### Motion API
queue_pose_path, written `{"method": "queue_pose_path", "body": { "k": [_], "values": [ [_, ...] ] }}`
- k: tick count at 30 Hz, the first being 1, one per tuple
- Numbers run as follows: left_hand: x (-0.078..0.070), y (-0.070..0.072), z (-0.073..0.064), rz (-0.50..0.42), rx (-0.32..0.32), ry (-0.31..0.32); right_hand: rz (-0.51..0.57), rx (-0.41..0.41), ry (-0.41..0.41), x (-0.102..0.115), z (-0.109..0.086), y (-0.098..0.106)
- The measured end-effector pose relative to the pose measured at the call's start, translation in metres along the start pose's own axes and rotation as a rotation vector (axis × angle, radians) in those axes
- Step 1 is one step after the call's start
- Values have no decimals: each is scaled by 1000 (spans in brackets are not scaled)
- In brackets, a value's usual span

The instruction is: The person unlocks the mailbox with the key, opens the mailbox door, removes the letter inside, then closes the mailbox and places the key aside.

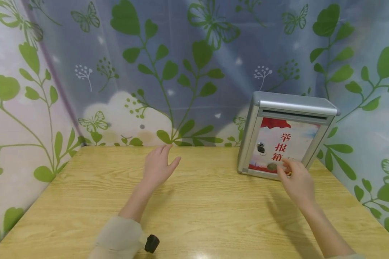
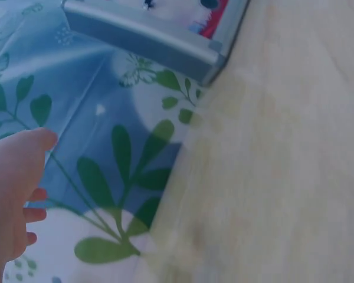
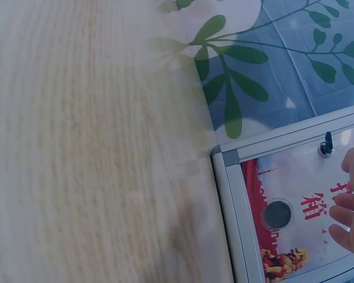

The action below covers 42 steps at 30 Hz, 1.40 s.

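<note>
A silver metal-framed box (image 1: 288, 106) with a slot (image 1: 295, 114) near its top stands on the table, leaning slightly back. Its front panel (image 3: 295, 183) carries red characters and a round dark disc (image 3: 277, 214). A key (image 1: 260, 148) with a dark head sits in the lock on the panel's left side. My right hand (image 1: 298, 183) hovers before the panel's lower part, fingers loosely bent, with nothing visible in them; whether it touches the panel I cannot tell. My left hand (image 1: 157, 165) is held above the table left of the box, fingers extended and holding nothing.
A wooden-grain table (image 1: 207, 216) spreads beneath both hands. Behind it and along both sides hangs a curtain (image 1: 168, 72) printed with green leaves and butterflies. A small black object (image 1: 152, 243) is by the left sleeve (image 1: 120, 233).
</note>
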State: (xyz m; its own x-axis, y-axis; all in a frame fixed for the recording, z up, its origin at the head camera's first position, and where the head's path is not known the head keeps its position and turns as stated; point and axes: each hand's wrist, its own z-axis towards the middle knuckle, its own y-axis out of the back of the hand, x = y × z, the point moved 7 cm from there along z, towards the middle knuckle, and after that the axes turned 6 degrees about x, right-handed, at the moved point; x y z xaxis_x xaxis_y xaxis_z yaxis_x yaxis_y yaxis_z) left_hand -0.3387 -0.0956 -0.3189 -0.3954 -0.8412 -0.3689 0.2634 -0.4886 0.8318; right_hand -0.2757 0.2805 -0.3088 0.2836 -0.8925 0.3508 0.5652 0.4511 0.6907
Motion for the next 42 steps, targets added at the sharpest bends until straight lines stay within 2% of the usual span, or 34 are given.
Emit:
{"method": "queue_pose_path", "body": {
  "k": [3,7,13,18,23,26,30,35,42],
  "values": [
    [-14,3,12,-29,-33,-30,2,-51,-9,-4,3,8],
    [-31,5,26,-53,-52,-50,21,-70,-69,-11,7,17],
    [-55,8,48,-97,-31,-90,86,-104,-187,-26,11,31],
    [-76,10,64,-132,4,-139,168,-122,-326,-45,12,37],
    [-97,13,79,-172,43,-168,263,-85,-512,-74,9,37],
    [-112,14,87,-184,70,-176,285,-44,-577,-86,8,36],
    [-133,14,99,-189,93,-192,282,22,-597,-95,6,34],
    [-159,12,115,-176,115,-199,269,90,-556,-100,7,34],
    [-193,5,132,-7,177,-242,315,147,-542,-103,11,26]
  ]
}}
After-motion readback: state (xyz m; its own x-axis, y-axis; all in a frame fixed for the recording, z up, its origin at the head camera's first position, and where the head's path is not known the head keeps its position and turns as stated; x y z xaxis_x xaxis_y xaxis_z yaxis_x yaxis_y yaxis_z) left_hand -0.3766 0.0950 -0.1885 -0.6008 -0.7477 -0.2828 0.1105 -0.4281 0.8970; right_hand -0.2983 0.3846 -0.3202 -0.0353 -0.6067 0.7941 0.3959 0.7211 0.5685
